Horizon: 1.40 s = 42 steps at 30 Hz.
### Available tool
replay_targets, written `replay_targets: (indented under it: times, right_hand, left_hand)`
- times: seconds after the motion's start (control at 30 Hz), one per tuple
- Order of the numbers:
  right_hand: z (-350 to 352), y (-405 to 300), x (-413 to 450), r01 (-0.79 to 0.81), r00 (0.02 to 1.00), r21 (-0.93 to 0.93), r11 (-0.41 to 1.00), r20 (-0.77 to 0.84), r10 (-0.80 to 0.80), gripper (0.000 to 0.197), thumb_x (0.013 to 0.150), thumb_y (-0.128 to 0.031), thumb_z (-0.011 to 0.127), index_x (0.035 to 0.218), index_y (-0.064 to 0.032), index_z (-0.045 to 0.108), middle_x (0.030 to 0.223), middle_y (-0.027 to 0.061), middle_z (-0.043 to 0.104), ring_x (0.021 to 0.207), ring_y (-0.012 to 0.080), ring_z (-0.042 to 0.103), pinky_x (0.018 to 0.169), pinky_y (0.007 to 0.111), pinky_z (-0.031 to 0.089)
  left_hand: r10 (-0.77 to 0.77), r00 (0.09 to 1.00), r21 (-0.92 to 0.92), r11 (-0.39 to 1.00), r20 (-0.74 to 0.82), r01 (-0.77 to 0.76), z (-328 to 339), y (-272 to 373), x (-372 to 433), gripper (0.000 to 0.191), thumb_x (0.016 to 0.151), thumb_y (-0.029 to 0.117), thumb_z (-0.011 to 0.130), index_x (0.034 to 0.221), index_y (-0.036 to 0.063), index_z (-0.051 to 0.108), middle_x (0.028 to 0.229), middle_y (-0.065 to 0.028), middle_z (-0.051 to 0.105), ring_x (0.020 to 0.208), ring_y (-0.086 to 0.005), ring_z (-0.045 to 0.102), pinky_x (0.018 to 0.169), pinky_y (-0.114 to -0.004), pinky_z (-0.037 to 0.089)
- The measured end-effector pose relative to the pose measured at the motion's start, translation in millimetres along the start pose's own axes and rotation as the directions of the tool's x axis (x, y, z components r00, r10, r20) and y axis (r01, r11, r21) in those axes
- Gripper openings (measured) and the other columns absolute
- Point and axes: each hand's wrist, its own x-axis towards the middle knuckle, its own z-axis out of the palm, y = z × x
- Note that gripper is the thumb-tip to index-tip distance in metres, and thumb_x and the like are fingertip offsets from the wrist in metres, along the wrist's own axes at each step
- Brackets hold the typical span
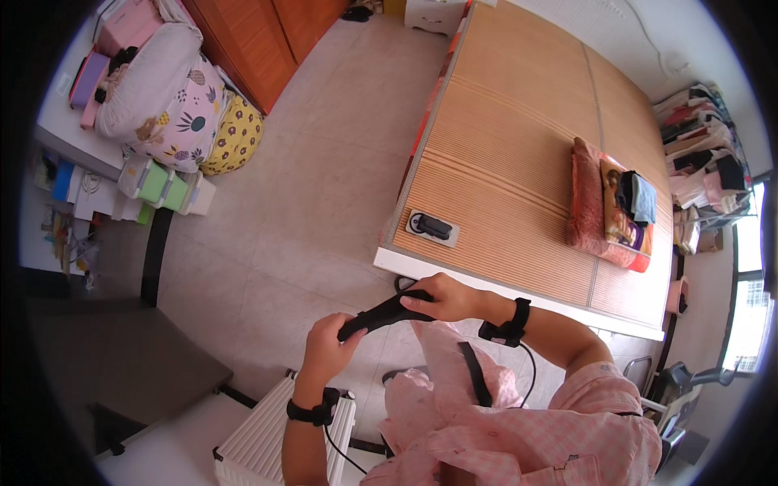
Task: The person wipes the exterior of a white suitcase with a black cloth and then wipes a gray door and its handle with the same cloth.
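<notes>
A black folded item point(383, 314), perhaps of cloth, is stretched slantwise between both hands above the floor beside the bed's white edge. My left hand point(328, 340) grips its lower end, thumb on top. On its upper end my right hand point(442, 296) is closed, thumb laid along it. Both wrists wear black bands with small boxes and cables. Nearest on the bed is a pale tray-like object point(453, 242) with a dark device on it.
The bed point(504, 164) bears a woven mat and folded bedding point(586, 212) with clothes on top. A white ribbed suitcase point(261, 428) stands below my left hand. Storage boxes point(197, 194) and bulky patterned bags point(182, 115) are at the left. Clothes point(699, 152) hang on the right.
</notes>
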Motion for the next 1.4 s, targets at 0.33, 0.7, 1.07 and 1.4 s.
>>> replay_targets:
  times: [0.33, 0.7, 1.07, 1.4]
  right_hand:
    - [-100.7, 6.4, 61.1, -0.04, 0.971, 0.135, 0.99, -0.228, 0.07, 0.036, 0.092, -0.035, 0.054, 0.101, -0.0006, 0.062, 0.069, 0.02, 0.061, 0.064, 0.0297, 0.063, 0.061, 0.037, 0.048]
    - [-79.8, -64.1, 187.3, 0.127, 0.975, 0.168, 0.978, -0.2, -0.092, 0.03, 0.081, -0.013, 0.069, 0.102, -0.002, 0.051, 0.084, 0.0134, 0.065, 0.077, 0.0216, 0.065, 0.068, 0.032, 0.05]
    - [39.7, -247.2, 348.6, 0.121, 0.973, 0.446, 0.887, 0.123, -0.195, 0.018, 0.082, 0.002, 0.064, 0.098, -0.0008, 0.056, 0.084, 0.0006, 0.06, 0.077, 0.0086, 0.056, 0.067, 0.023, 0.047]
    - [103.8, -333.8, 472.5, 0.294, 0.952, 0.235, 0.926, 0.018, -0.307, 0.018, 0.082, -0.005, 0.066, 0.094, -0.0024, 0.054, 0.076, 0.002, 0.053, 0.07, 0.009, 0.05, 0.059, 0.025, 0.043]
  left_hand:
    - [-0.036, 0.995, 0.058, 0.997, -0.093, 0.042, -36.7, 55.9, 116.7, 0.023, 0.077, 0.015, 0.072, 0.087, -0.0002, 0.058, 0.072, -0.0158, 0.06, 0.062, -0.0269, 0.059, 0.058, -0.033, 0.046]
    - [0.039, 0.922, 0.075, 0.997, -0.385, -0.012, -161.2, 33.3, 107.8, 0.027, 0.084, 0.019, 0.067, 0.1, 0.0034, 0.051, 0.083, -0.0155, 0.063, 0.069, -0.0309, 0.062, 0.059, -0.034, 0.048]
    - [0.03, 0.869, 0.179, 0.982, -0.493, 0.068, -367.5, -87.5, -2.1, 0.037, 0.081, 0.015, 0.066, 0.114, 0.0067, 0.053, 0.104, -0.0134, 0.06, 0.091, -0.0299, 0.061, 0.074, -0.036, 0.049]
    - [-0.058, 0.765, 0.064, 0.99, -0.641, 0.129, -455.5, -201.0, 15.3, 0.029, 0.077, 0.01, 0.069, 0.103, 0.0035, 0.059, 0.093, -0.0133, 0.059, 0.082, -0.0311, 0.06, 0.07, -0.036, 0.049]
